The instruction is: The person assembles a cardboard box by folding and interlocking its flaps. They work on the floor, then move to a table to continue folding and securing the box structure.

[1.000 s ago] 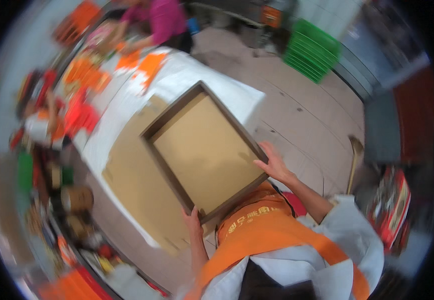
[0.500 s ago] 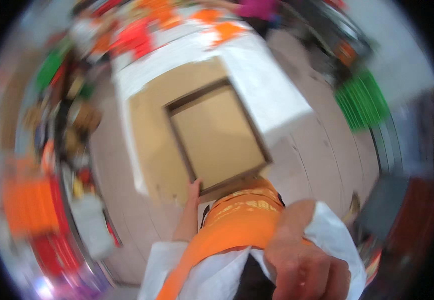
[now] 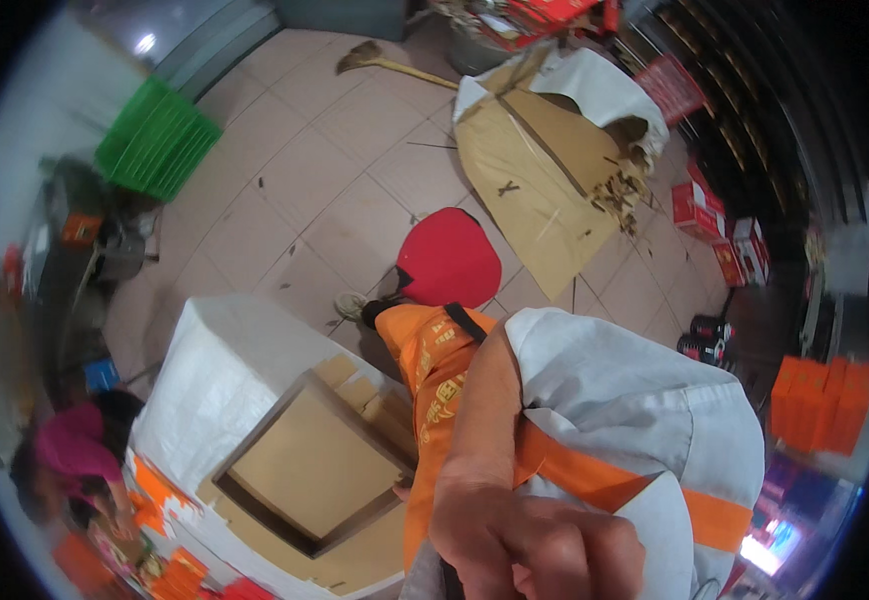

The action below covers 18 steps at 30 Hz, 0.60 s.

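A dark brown rectangular frame [image 3: 258, 504] lies on a sheet of tan cardboard [image 3: 375, 555] on the white-covered table [image 3: 220, 350]. Only a bit of my left hand [image 3: 403, 491] shows, at the near edge of the frame, gripping its rim; the rest is behind my orange apron [image 3: 435, 390]. Close to the camera, my right hand [image 3: 535, 535] is raised with its fingers curled. Their undersides are hidden, so whatever they may hold does not show.
A red seat-like pad [image 3: 452, 258] stands beside my foot. Beyond it lie a broom [image 3: 395, 66] and a white sack [image 3: 605, 85] by flattened cardboard [image 3: 525, 180]. A green crate [image 3: 158, 138] stands far left. Another person [image 3: 80, 450] works at the table's left end.
My view has swung to the right, so the table and frame now sit lower left and the floor with the sack shows. My left hand stays at the frame; my right stays raised, fingers curled.
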Tool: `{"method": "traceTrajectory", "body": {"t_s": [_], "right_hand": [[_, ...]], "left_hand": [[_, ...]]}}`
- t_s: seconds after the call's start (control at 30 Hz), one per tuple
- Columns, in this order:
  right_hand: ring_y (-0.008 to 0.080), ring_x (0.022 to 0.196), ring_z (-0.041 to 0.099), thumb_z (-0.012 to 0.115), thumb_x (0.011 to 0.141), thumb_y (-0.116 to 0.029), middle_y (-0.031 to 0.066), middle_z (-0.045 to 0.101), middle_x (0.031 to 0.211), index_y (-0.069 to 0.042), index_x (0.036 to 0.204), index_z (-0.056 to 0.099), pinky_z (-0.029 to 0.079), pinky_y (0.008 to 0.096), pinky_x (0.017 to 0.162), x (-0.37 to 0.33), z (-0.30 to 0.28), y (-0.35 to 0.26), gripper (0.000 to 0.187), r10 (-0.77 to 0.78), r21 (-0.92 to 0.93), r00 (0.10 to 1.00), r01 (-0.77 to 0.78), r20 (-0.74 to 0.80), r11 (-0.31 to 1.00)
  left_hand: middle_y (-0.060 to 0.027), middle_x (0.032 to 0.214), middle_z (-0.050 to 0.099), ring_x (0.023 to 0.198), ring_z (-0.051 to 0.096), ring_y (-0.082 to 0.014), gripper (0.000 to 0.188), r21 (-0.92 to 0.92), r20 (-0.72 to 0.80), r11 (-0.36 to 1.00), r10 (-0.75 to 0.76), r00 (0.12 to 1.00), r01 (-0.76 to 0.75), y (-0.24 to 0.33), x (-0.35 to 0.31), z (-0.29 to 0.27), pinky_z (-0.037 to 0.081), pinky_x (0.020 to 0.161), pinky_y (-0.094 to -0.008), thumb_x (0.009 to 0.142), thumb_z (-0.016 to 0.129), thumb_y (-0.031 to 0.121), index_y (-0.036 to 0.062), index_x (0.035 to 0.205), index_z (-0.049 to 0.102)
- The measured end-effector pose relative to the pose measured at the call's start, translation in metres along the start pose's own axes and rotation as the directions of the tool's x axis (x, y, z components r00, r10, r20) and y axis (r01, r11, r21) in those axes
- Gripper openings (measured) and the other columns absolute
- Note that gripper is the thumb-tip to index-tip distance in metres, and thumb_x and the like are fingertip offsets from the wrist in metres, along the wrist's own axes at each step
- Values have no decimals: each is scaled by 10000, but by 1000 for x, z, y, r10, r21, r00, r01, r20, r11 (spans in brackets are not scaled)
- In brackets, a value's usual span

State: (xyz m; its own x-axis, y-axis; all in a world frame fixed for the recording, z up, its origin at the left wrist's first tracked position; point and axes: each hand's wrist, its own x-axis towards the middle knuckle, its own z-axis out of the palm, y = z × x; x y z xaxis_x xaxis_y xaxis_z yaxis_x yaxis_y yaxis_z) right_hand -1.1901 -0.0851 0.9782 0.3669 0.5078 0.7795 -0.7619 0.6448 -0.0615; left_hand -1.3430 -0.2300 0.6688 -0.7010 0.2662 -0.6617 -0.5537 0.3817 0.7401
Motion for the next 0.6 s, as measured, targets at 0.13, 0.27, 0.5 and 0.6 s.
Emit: {"method": "traceTrajectory", "body": {"t_s": [0.13, 0.27, 0.5, 0.6], "right_hand": [[137, 882, 494, 567, 891, -129, -29, 450, 1067, -179, 974, 517, 446, 276, 685, 2, -10, -11, 109, -15, -76, 999, 18, 30, 997], [136, 876, 502, 587, 888, -149, -29, 454, 1057, -186, 1019, 491, 444, 275, 668, 2, -8, -16, 167, -26, -12, 999, 26, 18, 1000], [176, 913, 501, 528, 928, -300, 2, 461, 1053, -213, 1074, 476, 436, 372, 747, -11, -1, -3, 178, -148, -105, 972, 169, 183, 980], [227, 929, 548, 649, 828, -229, 73, 547, 980, -98, 933, 544, 448, 408, 798, -39, -34, 25, 198, 158, -384, 801, 96, 578, 918]], "left_hand": [[-82, 1020, 584, 949, 557, -223, 369, 74, 101, 996, 49, 994, -57, 21, -4, 19, 484, 793, -371, 861, 559, 322, 32, 1090, 561], [-86, 1033, 581, 956, 555, -223, 376, 111, 159, 989, 75, 984, -93, 32, -9, 28, 485, 794, -372, 860, 565, 317, 28, 1101, 557], [-93, 1057, 576, 970, 553, -224, 389, 134, 225, 977, 136, 965, -169, 44, -21, 40, 488, 796, -372, 858, 575, 307, 20, 1119, 549], [-96, 1067, 573, 976, 551, -225, 395, 136, 251, 975, 141, 958, -179, 46, -28, 50, 489, 796, -373, 857, 580, 303, 17, 1127, 546]]}}
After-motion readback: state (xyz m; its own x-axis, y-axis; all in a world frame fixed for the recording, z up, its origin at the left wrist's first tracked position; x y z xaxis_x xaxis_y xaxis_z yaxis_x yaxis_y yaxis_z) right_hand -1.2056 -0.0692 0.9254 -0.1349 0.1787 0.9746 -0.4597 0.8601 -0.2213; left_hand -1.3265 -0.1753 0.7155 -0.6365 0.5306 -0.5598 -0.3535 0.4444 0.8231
